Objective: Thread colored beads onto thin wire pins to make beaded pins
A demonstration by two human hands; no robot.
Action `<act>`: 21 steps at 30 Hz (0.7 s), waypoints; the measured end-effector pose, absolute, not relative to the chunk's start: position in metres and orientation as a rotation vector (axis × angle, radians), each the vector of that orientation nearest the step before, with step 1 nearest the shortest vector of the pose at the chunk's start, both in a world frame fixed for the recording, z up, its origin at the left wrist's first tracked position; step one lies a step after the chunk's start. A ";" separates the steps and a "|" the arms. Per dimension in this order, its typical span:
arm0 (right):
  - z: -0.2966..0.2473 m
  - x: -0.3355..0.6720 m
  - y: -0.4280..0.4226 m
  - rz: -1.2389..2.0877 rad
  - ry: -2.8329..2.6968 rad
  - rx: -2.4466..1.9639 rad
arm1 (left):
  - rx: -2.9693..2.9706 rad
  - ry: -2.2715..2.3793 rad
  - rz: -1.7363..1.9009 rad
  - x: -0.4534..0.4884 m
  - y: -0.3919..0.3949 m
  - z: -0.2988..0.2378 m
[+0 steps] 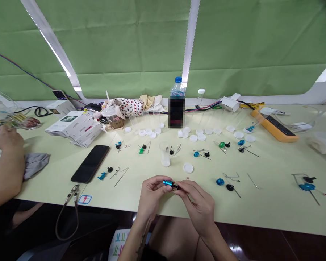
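At six o'clock, near the table (260, 210) edge: left hand (152, 190) pinching a blue cylinder (167, 182) between thumb and fingertips. Right hand (198, 203) clenched on a dark piece (175, 186) touching the cylinder's three-o'clock end, perhaps a black knob, too small to tell. At twelve o'clock from the hands, a white cap (188, 168) and a clear tube (165, 154). At ten o'clock, a black phone (90, 163). At two o'clock, a blue disc (220, 181).

Bright, even daylight; white glare burns through gaps in the blinds (130, 47) beyond the left hand (152, 190); shadows on the table (260, 210) around it are faint and soft; straight lines bow at the edges; the bottle label (176, 112) beyond is pixelated.
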State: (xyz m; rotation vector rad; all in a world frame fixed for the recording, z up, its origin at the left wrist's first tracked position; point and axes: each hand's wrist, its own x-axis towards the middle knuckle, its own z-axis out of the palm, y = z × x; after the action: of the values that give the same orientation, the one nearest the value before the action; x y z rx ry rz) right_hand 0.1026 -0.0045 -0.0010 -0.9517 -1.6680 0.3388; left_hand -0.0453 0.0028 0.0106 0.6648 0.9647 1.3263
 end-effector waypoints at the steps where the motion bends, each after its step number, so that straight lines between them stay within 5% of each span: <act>1: -0.001 0.103 -0.004 0.344 -1.666 -0.951 | 0.668 0.965 1.325 -0.045 0.003 0.010; 21: 0.003 0.103 -0.005 0.440 -1.659 -0.958 | 0.714 0.951 1.310 -0.046 0.002 0.008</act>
State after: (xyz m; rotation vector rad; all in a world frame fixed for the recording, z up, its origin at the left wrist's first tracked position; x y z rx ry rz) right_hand 0.1030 -0.0051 0.0031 -0.9583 -1.6594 0.4398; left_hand -0.0463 0.0021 0.0080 0.7136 0.9511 1.3095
